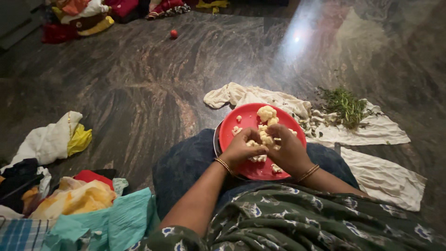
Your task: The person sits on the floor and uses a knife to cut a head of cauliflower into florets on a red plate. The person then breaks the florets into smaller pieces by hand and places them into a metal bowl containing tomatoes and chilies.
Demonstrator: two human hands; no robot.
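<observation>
**Cauliflower handled over a red plate**

Dark marbled floor, with a pale cloth bearing green herbs at right. A red plate rests on the lap. Left hand and right hand close together on a cauliflower piece; loose florets lie farther up the plate.

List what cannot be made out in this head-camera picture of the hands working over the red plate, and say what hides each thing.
- Head view: the fingertips of the left hand and right hand are curled inward, hidden by the hands' backs.
- The cauliflower floret between them is mostly covered by both hands.
- The red plate has its near rim hidden by hands and wrists.
- The small red ball is too small to identify surely.
</observation>
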